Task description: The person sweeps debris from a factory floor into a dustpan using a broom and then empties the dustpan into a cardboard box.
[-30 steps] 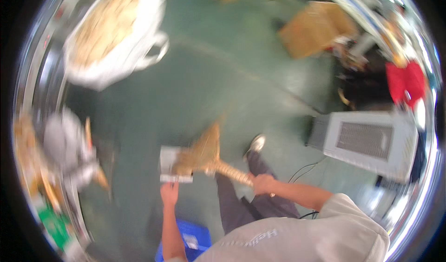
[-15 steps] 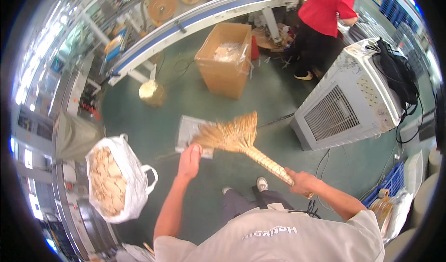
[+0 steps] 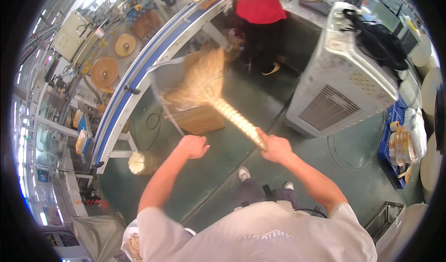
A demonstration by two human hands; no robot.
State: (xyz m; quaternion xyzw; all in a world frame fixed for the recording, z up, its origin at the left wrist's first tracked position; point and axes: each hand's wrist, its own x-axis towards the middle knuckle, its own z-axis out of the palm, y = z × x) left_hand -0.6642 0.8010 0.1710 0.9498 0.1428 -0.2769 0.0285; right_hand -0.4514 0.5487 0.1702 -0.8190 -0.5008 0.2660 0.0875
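Observation:
My right hand is wrapped round the bound handle of a straw broom. The broom's spread bristles, smeared by motion, reach over an open cardboard box. My left hand is closed at the lower end of the thin pale handle of a grey dustpan. The dustpan is tilted up over the box, beside the bristles. Bristles and dustpan hide most of the box's opening, so I cannot make out what lies inside.
A conveyor with a blue edge curves behind the box. A person in a red top stands beyond it. At right are a grey air cooler and a blue crate. A white sack is partly hidden by my left sleeve.
Broom and dustpan have moved forward from low over the floor to above the cardboard box. The dustpan has tipped up. My view has shifted, and the sack is now mostly behind my arm.

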